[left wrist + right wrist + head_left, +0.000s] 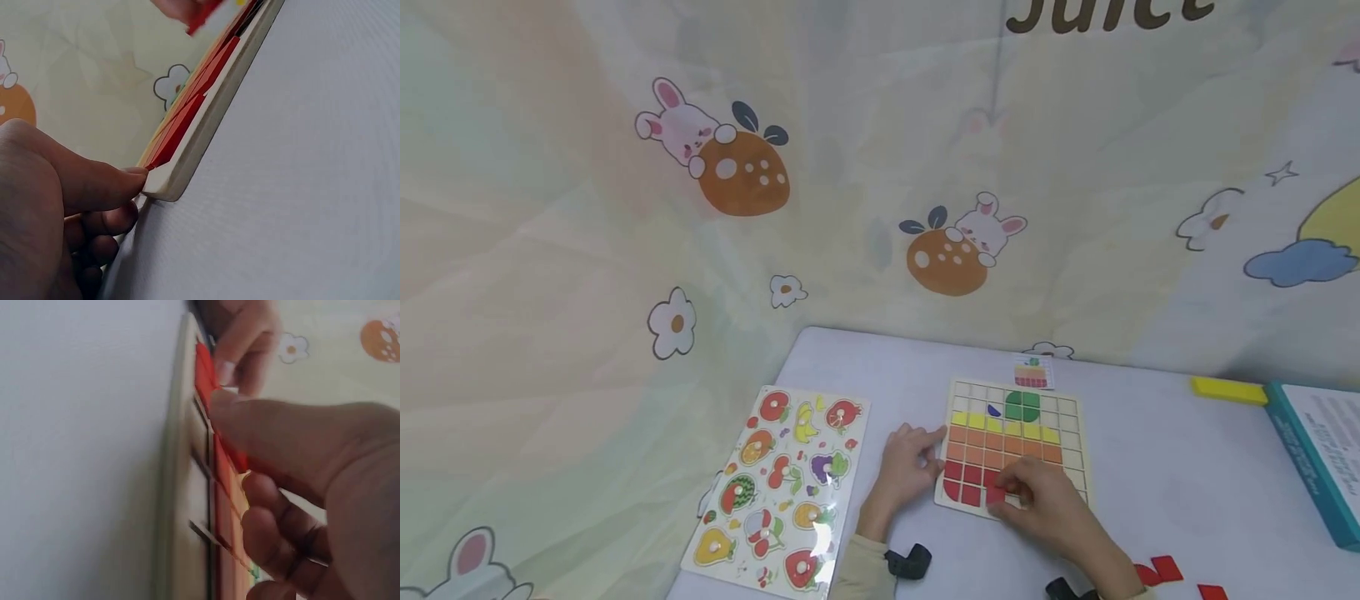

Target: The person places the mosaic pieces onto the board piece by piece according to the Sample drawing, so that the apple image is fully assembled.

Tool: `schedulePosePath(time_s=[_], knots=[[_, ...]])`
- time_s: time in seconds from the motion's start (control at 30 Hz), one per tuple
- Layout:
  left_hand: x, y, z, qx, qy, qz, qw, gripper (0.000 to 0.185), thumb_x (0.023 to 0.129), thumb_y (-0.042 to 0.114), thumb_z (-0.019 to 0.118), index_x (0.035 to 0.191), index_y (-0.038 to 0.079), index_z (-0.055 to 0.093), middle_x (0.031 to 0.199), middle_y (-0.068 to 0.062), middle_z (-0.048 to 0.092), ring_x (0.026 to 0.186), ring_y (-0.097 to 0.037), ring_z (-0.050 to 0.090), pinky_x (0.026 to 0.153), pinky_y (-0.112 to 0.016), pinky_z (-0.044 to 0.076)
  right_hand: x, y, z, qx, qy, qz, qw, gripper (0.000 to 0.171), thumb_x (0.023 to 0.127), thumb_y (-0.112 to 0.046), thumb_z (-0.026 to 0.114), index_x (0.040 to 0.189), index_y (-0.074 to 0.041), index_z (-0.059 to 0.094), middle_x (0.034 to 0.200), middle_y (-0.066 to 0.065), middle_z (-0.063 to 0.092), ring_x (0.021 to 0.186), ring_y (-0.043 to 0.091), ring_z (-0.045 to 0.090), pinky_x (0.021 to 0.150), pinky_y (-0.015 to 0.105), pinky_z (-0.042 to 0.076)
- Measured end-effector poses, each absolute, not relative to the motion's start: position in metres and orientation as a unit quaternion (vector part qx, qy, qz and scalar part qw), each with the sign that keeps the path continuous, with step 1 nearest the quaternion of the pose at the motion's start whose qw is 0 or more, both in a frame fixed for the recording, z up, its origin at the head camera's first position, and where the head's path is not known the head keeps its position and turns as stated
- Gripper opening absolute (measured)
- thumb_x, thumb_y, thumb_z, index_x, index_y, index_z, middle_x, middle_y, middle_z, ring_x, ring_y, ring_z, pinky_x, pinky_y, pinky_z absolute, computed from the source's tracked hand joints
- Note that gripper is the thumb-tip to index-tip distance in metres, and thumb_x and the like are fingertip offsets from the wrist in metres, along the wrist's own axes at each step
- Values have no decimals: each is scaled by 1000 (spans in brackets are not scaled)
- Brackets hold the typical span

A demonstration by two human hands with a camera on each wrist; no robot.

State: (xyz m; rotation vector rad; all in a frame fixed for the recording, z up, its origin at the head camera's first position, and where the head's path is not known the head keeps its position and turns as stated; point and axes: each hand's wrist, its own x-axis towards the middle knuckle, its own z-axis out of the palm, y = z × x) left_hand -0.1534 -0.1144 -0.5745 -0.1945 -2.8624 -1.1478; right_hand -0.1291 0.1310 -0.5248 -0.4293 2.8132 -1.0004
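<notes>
A square wooden grid board point(1072, 429) lies on the table, with rows of red, orange and yellow tiles and a green shape point(1022, 406) near its top. My right hand point(1051, 505) pinches a red tile point(995, 494) between thumb and fingers over the bottom row, beside the laid red pieces. At the board's left edge is my left hand point(904, 468). In the left wrist view its thumb point(119, 184) presses the board's corner while the other fingers curl in below. A small blue piece point(994, 410) rests on the grid left of the green.
A picture card point(1033, 372) lies behind the board. Several loose red tiles point(1167, 568) are at the front right. To the left lies a fruit puzzle board point(758, 521). A teal-edged book point(1318, 454) and a yellow block point(1228, 390) are at the right.
</notes>
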Motion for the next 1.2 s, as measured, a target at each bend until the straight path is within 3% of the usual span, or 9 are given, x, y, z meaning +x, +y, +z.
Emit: schedulePosePath(time_s=[0.67,0.83,1.03,1.1,1.2], knots=[[-152,-114,-572,-72,-928,-363,41,52,86,18,79,138,17,73,71,15,54,78,-1,38,75,-23,31,-128,124,-535,-137,941,-305,60,20,79,-25,94,87,-29,76,79,-16,57,70,4,48,64,20,44],[-153,-113,-572,-77,-929,-360,43,53,86,18,79,138,17,73,71,15,54,78,0,37,76,-22,31,-127,135,-530,-140,934,-322,65,18,81,-30,93,94,-30,80,81,-17,58,73,3,49,65,20,44],[-154,-112,-573,-81,-929,-359,43,53,87,19,79,140,18,71,72,15,55,78,0,38,76,-22,31,-125,188,-523,-122,927,-351,40,27,80,-28,93,104,-22,81,84,-12,62,73,3,50,63,21,43],[-154,-113,-573,-79,-929,-359,41,53,87,19,79,140,18,71,72,15,55,79,0,38,76,-23,32,-123,211,-522,-94,935,-336,60,36,81,-35,92,110,-18,80,88,-10,65,76,4,51,64,21,45],[-153,-113,-572,-73,-929,-361,36,54,88,19,79,141,18,71,73,15,54,79,0,38,76,-23,32,-118,246,-522,-42,941,-307,135,58,81,-48,90,123,-12,75,103,-3,71,87,10,55,73,25,52]])
